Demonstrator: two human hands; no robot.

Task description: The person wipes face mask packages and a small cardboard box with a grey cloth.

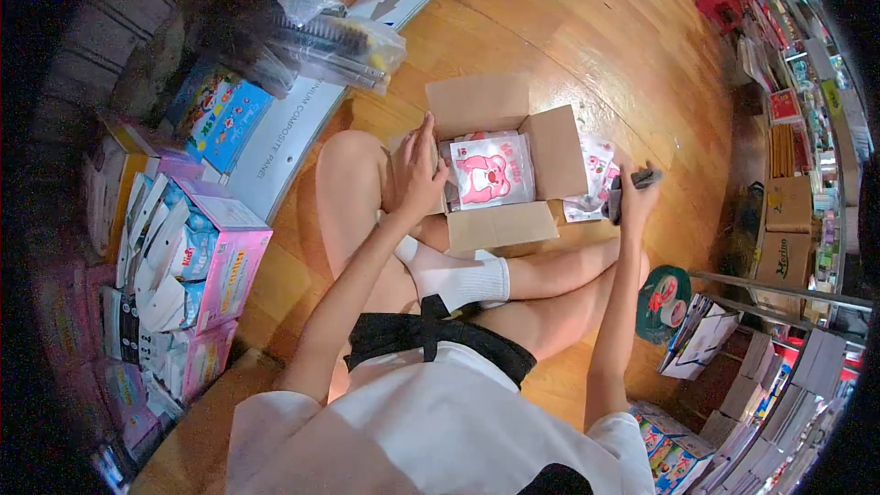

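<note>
An open cardboard box [502, 227] stands on the floor before my crossed legs, its flaps folded outward. Inside lies a clear packet with a pink bear print [486, 176]. My left hand [423, 174] is against the box's left side, fingers stretched along the flap and thumb apart. To the right of the box, my right hand [637, 200] is closed around a small dark object [645, 178], whose kind I cannot make out. Just beside that hand, more pink and white printed packets [596, 174] lie on the floor, partly behind the right flap.
Left are a panel-topped ledge [291, 133] with plastic-wrapped goods [339, 46] and a pink carton [229, 252] of packets. Right are a green tape roll [664, 302], a stack of books [701, 335] and crowded shelves [788, 257]. A red stool [715, 2] stands farther back.
</note>
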